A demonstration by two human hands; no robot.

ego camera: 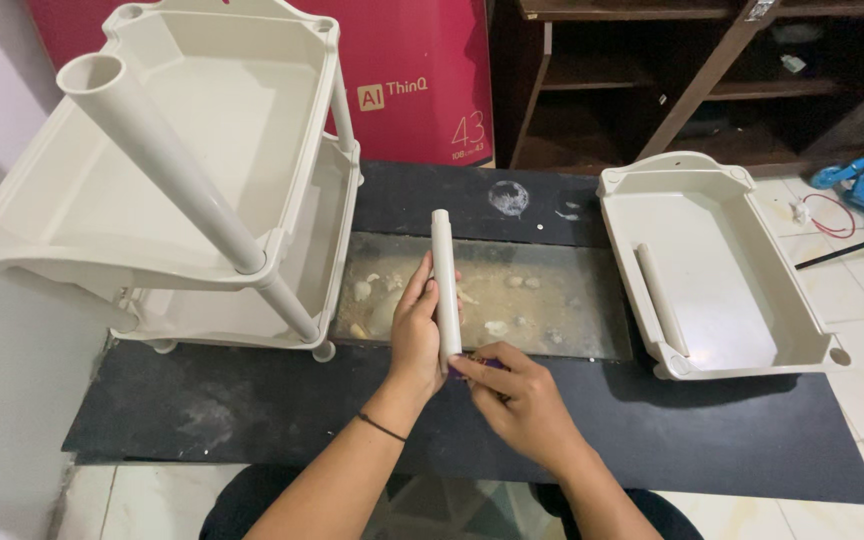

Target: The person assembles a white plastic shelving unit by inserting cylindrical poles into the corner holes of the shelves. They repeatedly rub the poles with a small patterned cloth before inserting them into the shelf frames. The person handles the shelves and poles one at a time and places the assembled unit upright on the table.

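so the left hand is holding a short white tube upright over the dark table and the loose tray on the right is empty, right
Not quite: the loose tray on the right is not empty. The head view shows another white tube lying inside it along its left wall. The rest holds: the left hand grips a short white tube upright over the dark table, with the right hand at its lower end.

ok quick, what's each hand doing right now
Left hand: closed around the cream plastic tube.
Right hand: fingertips pinched at the tube's lower end; whether it grips cannot be told.
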